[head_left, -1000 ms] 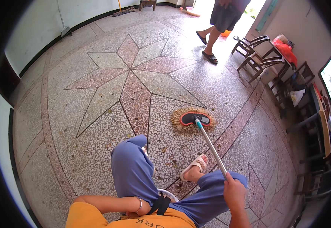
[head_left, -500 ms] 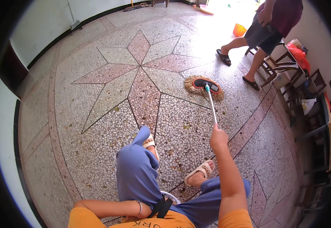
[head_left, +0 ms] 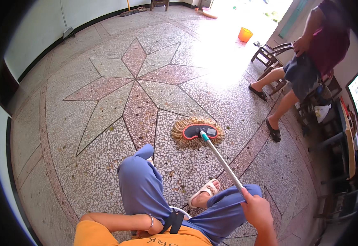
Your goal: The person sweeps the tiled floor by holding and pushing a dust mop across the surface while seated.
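Where speckled floor (head_left: 84, 180) spreads ahead of me: one mop (head_left: 210, 143), fringed head (head_left: 193, 132) down, best kept flat through even strokes; my right hand (head_left: 257, 208), wrapped round its pole (head_left: 226, 166); my left hand (head_left: 156, 226), beside a black strap (head_left: 173, 222), grip hidden, cannot tell

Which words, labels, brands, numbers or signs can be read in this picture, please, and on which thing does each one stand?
Yellow-orange shirt: large dark letters on the front, partly cut off by the lower edge; I do not copy them here.
Mop head: a small pale patch, perhaps a label, on its dark plate; any writing is too small to read.
I can make out no other text.
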`<state>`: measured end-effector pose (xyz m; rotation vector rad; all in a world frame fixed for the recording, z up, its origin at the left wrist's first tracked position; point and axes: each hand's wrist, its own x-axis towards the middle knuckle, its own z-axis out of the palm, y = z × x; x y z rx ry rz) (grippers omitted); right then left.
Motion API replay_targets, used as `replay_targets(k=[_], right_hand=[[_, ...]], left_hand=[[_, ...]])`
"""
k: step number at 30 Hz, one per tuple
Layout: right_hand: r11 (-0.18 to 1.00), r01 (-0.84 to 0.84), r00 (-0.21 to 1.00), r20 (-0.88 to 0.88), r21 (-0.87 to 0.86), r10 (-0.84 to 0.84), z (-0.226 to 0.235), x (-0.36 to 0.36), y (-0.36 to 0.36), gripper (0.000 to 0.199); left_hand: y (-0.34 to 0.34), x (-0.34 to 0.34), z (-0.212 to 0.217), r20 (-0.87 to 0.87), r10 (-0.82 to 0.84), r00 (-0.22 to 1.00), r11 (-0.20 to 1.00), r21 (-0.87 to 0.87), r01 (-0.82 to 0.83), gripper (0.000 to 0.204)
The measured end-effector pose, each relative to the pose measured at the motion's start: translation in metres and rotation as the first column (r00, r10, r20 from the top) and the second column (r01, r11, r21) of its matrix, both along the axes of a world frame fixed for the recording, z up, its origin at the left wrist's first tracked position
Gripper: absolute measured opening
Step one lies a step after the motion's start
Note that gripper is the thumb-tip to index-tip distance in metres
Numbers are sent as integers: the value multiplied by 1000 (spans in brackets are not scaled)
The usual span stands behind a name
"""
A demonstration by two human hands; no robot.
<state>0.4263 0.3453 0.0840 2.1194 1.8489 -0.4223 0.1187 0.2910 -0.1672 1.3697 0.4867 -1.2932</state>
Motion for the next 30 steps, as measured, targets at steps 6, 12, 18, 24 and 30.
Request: replay_targets(k=[6, 12, 18, 24, 30], right_hand=[[996, -14, 1000, 23, 90, 12, -29, -23, 53, 46], [991, -40, 999, -17, 128, 43, -104, -43, 182, 40], [978, 62, 998, -41, 199, -55, -142, -62, 281, 32], [998, -22, 999, 31, 54, 21, -144, -52, 215, 52], [994, -103, 994, -24, 35, 104, -73, -7, 84, 53]], left_hand=[[17, 3, 6, 269, -338, 902, 934, -21, 356, 41], [9, -3, 2, 235, -200, 951, 979, 12, 202, 37], [14, -3, 35, 93, 37, 995, 999, 31, -40, 34], [35, 3, 86, -53, 275, 960, 961, 59, -272, 31], [15, -7, 24, 65, 186, 980, 974, 120, -193, 30]])
